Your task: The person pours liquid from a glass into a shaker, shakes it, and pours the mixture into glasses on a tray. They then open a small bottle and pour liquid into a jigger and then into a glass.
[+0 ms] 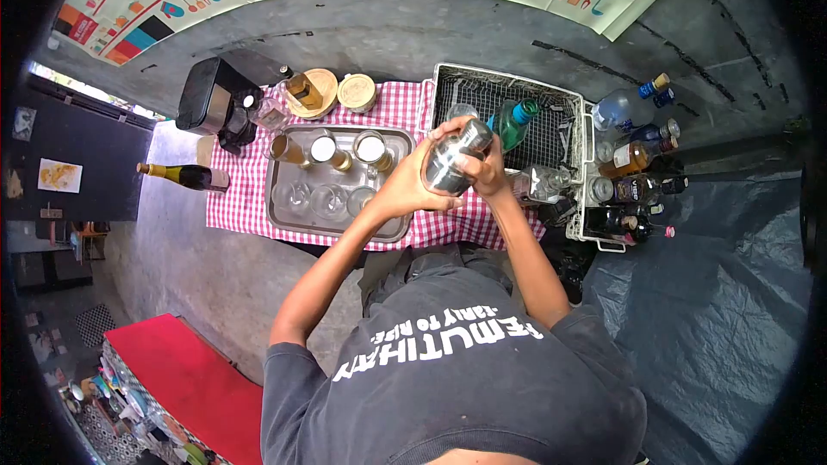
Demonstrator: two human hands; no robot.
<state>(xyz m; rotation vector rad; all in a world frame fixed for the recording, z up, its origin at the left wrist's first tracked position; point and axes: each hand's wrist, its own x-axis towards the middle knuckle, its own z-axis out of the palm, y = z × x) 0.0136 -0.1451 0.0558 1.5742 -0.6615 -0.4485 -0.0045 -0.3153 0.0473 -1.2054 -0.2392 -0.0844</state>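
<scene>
A silver metal cocktail shaker [445, 170] is held tilted in front of my chest, over the checkered cloth. My left hand [412, 181] wraps round its wide body from the left. My right hand [488, 170] is closed on the other side, near the narrower top [475, 133]. Close behind stands a green bottle [517, 123] with a blue neck, in the wire rack. To the left lies a metal tray [274, 198]; a tall glass with a pale top [371, 151] stands in it among several other glasses, some clear.
A black coffee machine [207, 99] stands back left, near an amber bottle [301, 89] on a wooden plate. A dark wine bottle [189, 176] is at the far left. Several liquor bottles [629, 157] line the right of the white wire rack [508, 71]. A grey wall [388, 30] rises behind.
</scene>
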